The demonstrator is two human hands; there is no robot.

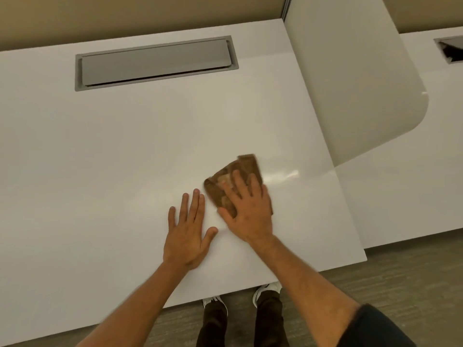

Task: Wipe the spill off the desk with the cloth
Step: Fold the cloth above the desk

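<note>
white and glossy, the tabletop [112, 146] fills most of the view, with beige partition walls behind it and a curved white divider panel [350, 83] standing at its right end. grey wood-look floor [400, 284] shows below the near edge, along with two white shoes. set into the far side of the tabletop is a long grey cable tray [156, 63], its lid nearly closed with a dark slit along the near edge, so what it holds is hidden. a second opening [451, 50] on the neighbouring desk is dark inside and i cannot tell what is in it.

wiping looks to be under way. the right hand [246, 209] lies flat with fingers spread, pressing the brown cloth [225, 184] onto the tabletop near the middle right, not gripping it. the left hand [189, 231] rests flat and open on the bare surface just beside it, holding nothing. no liquid is plainly visible; a bright sheen sits just right of the cloth, which may be wetness or only reflection. the next move likely calls for steady downward pressure while sliding the cloth across that patch.
</note>
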